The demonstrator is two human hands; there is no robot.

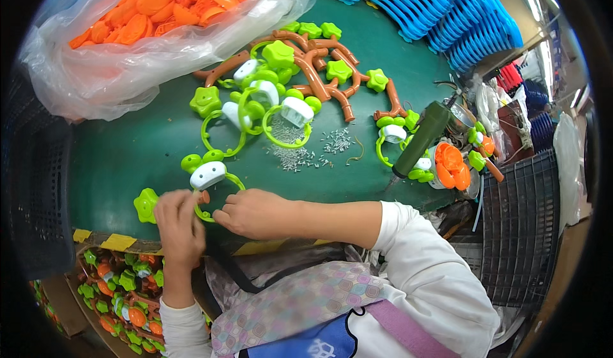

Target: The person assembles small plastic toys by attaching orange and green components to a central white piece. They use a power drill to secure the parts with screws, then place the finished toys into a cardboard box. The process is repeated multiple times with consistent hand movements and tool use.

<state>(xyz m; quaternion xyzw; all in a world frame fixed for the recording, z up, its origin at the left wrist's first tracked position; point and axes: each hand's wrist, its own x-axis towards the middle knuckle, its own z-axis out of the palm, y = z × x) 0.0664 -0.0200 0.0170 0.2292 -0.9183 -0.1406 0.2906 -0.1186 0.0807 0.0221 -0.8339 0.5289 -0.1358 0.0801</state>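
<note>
My right hand [252, 214] is closed on a light-green plastic ring [234, 180] near the table's front edge. That ring carries a white block [208, 175] with small holes and rounded green knobs at its top. My left hand [179, 221], slightly blurred, is closed beside the ring, around a brown plastic branch [203, 197] whose end pokes out by its fingers. Left of this hand is a green star-shaped piece [146, 205]; whether it joins the branch is hidden. Similar rings with white blocks [297, 111] lie farther back.
Small screws [290, 154] lie in a heap mid-table. Brown branches [311, 77] with green stars are piled behind. A dark-green power screwdriver [421, 138] hangs at the right by a cup of orange pieces [451, 165]. A plastic bag [121, 80] of orange parts and blue stacked pieces [440, 13] stand behind.
</note>
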